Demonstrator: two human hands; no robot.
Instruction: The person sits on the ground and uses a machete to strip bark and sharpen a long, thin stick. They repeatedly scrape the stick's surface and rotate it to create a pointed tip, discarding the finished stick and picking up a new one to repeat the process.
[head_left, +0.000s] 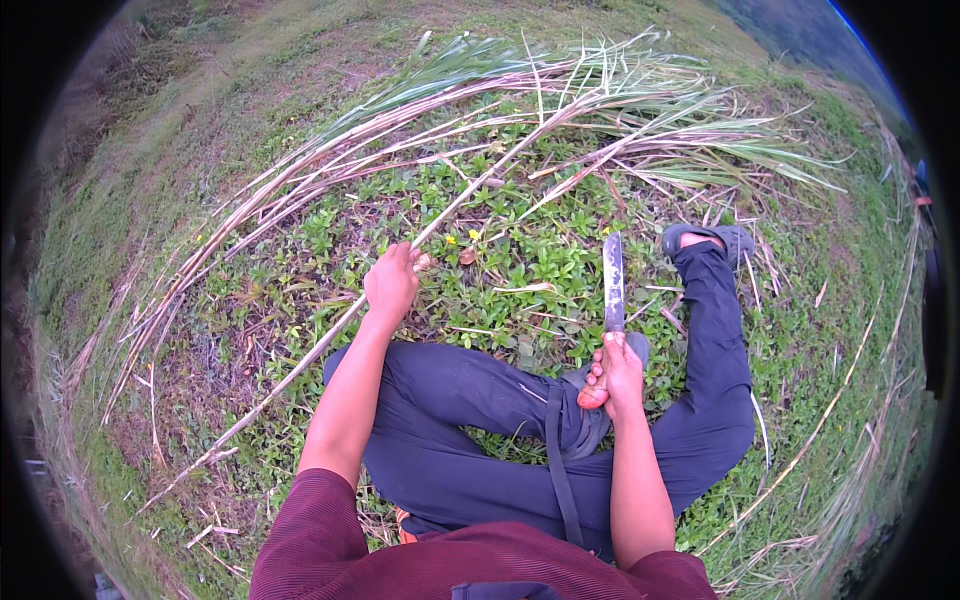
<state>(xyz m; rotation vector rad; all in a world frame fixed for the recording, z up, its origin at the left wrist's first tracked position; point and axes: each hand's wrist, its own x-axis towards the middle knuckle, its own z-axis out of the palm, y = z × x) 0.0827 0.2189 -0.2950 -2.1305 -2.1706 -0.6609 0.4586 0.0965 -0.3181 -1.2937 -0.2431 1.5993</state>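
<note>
A: L hand (pixel 391 283)?
B: Centre of frame, a bit left. Fist clenched round a long stalk (pixel 330 335), thumb side up.
A: Stalk runs where?
B: Diagonal. Thin end at lower left, near the frame's edge, then up thru the fist and on to the upper right, where it meets the leafy tops.
A: R hand (pixel 618 372)?
B: Right of centre, lower. Fingers wrapped tight on the orange handle (pixel 592 397) of a knife (pixel 613 282). Blade points straight up in the pic, flat & dull grey, tip near mid-height.
A: Knife touching the stalk?
B: No, well apart. Green ground cover (pixel 520 270) between them.
A: What else?
B: Person sits on the ground, dark trousers (pixel 470 400), maroon sleeves (pixel 320 530) at the bottom edge. One leg stretches to the upper right, sandal (pixel 735 238) at its end, just right of the blade tip.
A: And the pile?
B: Heap of cut stalks (pixel 400 120) arcs across the top, from mid-left up to upper right, green leaves fanning out at right. Loose dry bits lie at lower right too.
</note>
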